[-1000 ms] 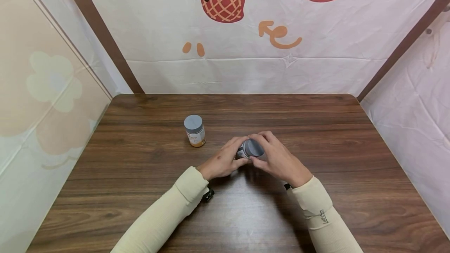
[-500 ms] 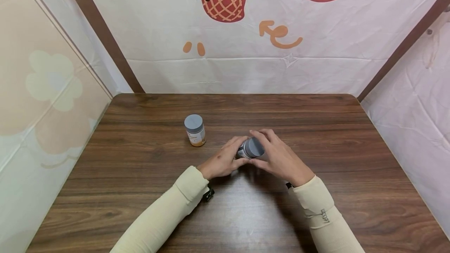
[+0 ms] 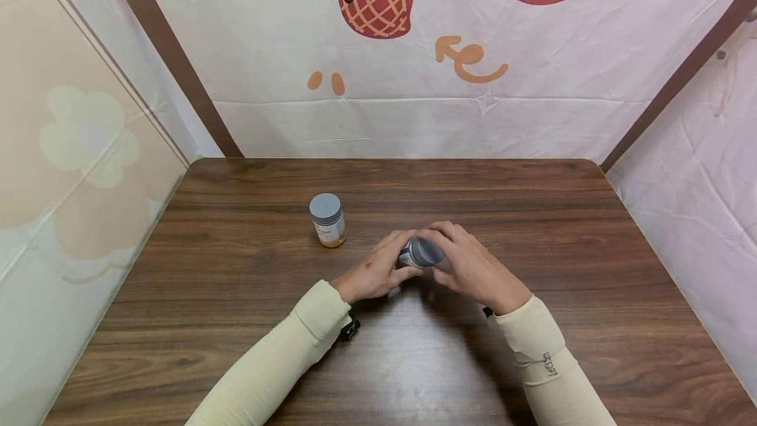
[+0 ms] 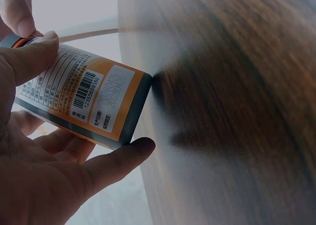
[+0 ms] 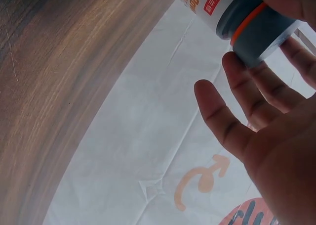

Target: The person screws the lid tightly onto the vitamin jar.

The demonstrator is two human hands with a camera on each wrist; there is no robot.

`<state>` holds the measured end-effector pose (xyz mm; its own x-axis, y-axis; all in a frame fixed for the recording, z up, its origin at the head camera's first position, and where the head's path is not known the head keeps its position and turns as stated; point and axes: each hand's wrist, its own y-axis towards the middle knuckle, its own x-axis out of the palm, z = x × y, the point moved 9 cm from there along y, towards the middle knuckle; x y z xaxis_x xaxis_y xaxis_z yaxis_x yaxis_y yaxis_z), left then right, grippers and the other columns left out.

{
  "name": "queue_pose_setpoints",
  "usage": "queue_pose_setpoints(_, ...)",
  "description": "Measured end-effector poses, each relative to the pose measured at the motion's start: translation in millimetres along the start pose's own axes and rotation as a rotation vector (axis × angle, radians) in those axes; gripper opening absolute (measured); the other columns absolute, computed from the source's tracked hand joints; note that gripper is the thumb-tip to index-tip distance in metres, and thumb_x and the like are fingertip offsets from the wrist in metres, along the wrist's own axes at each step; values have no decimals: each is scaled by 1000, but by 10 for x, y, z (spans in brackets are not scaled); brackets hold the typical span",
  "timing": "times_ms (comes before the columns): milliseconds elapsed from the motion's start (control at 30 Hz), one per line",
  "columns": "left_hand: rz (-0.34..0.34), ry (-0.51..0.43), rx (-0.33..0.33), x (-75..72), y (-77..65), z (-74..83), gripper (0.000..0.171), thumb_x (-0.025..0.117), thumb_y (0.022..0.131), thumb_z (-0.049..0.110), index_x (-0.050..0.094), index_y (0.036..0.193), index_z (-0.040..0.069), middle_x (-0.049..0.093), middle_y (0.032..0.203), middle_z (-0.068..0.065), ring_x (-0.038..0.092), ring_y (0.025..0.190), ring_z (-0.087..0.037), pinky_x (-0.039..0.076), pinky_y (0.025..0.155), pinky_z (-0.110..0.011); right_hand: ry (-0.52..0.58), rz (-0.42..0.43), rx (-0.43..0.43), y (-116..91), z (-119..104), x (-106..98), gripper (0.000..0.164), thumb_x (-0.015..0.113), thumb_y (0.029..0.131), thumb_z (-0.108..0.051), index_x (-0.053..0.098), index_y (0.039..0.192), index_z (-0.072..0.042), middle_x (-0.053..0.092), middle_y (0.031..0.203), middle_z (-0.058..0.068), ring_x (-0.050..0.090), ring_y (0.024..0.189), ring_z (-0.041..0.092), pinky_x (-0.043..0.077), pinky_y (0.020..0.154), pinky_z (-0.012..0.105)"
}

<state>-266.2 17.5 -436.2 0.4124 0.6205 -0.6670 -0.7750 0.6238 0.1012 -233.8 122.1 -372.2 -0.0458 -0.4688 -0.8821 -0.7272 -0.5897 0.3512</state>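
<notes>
A supplement jar (image 3: 408, 256) with a dark grey lid (image 3: 428, 252) is tilted between both hands near the middle of the table. My left hand (image 3: 374, 272) grips its body, thumb on the near side. In the left wrist view the jar's orange label (image 4: 106, 99) carries a barcode, and one edge of its base meets or nearly meets the tabletop. My right hand (image 3: 473, 271) holds the lid between thumb and fingers. An orange ring (image 5: 248, 24) shows at the lid in the right wrist view. Some fingertips are hidden behind the jar in the head view.
A second jar (image 3: 329, 222) with a grey lid and a white and orange label stands upright to the left, beyond the left hand. The brown wooden table (image 3: 236, 294) ends at a printed white cloth (image 3: 402, 117).
My right hand's fingers and thumb have shifted slightly around the lid. The left hand and the upright jar stay where they were.
</notes>
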Motion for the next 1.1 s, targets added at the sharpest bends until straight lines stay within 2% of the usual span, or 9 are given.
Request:
queue_pose_setpoints(200,2,-12,-7,7,7,-16,63,70,95,16,40,149,11,48,140,-11,49,120,-24,42,101,-43,25,26,18,-1,14,5,56,78,81,-8,57,133,-9,56,118,9,56,101,22,50,84,39)
queue_pose_setpoints(500,0,4,-1,8,9,-18,62,70,95,18,40,149,9,47,141,-12,49,121,-24,41,102,-43,27,56,61,-17,31,16,55,80,84,-14,57,133,-4,55,111,12,55,91,21,51,75,35)
queue_pose_setpoints(667,-1,7,7,7,14,-13,57,68,96,15,42,146,8,47,141,-12,48,121,-25,41,102,-44,5,49,114,-27,51,17,54,79,88,-25,57,133,-4,54,104,10,52,85,18,50,71,33)
queue_pose_setpoints(833,-1,3,-2,4,13,-14,57,68,97,16,42,147,7,47,142,-12,48,123,-25,41,102,-44,-25,28,162,-38,81,22,62,78,88,-38,56,136,-6,54,104,8,50,82,17,48,70,33)
queue_pose_setpoints(967,1,0,1,1,10,-10,59,69,96,16,41,148,8,47,142,-12,49,122,-25,41,102,-44,-25,46,122,-29,82,8,70,84,82,-36,54,139,-6,56,114,12,56,92,21,51,77,37)
queue_pose_setpoints(1100,-1,-4,3,-1,10,-3,63,70,95,18,40,150,10,48,139,-12,50,120,-24,42,101,-44,-17,59,33,-6,32,-18,72,89,77,-24,54,138,-8,54,129,16,58,110,30,51,89,44)
